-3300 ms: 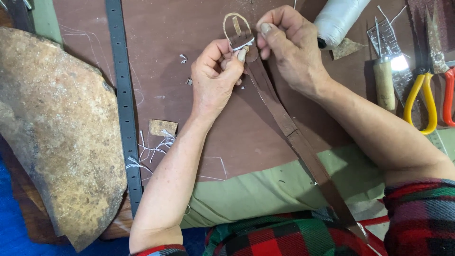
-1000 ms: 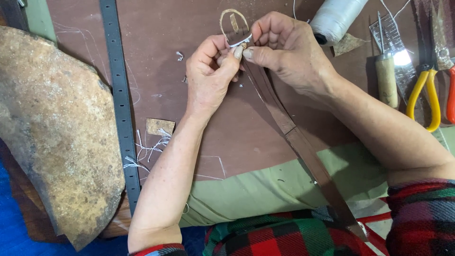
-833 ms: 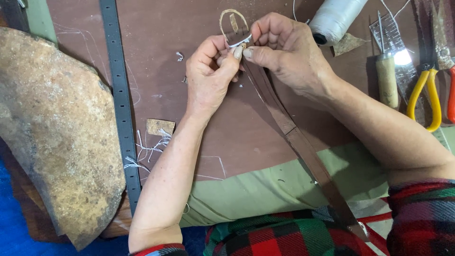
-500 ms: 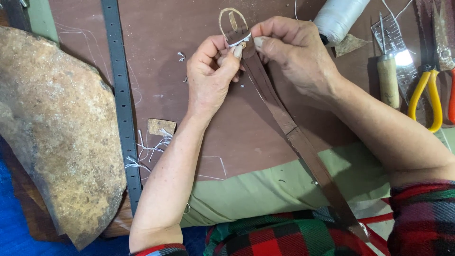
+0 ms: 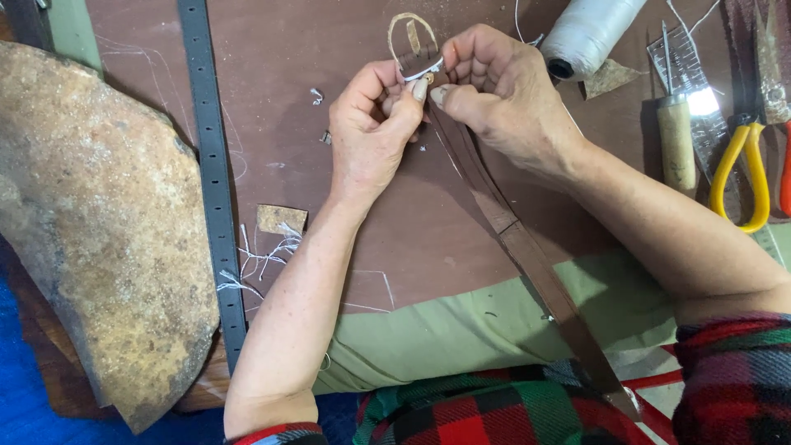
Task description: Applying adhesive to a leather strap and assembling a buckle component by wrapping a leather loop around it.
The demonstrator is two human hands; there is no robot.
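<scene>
My left hand (image 5: pixel 371 128) and my right hand (image 5: pixel 503 91) meet at the far end of a brown leather strap (image 5: pixel 527 255), which runs from my lap up across the brown work board (image 5: pixel 329 49). Both pinch the strap just below its oval buckle (image 5: pixel 412 33), thumbs touching, with a bit of white thread between the fingertips. The stitching spot itself is covered by my fingers.
A grey-black strap (image 5: pixel 212 181) lies lengthwise at the left beside a large rough stone (image 5: pixel 91 222). A white thread spool (image 5: pixel 589 33), a wooden-handled awl (image 5: pixel 677 140) and yellow-handled scissors (image 5: pixel 741 173) lie at the right. A small leather scrap (image 5: pixel 282 219) and thread clippings lie near my left forearm.
My hands stay pinched on the strap end; the right hand has shifted slightly and the fingertips have closed tighter below the buckle. The strap has not moved otherwise.
</scene>
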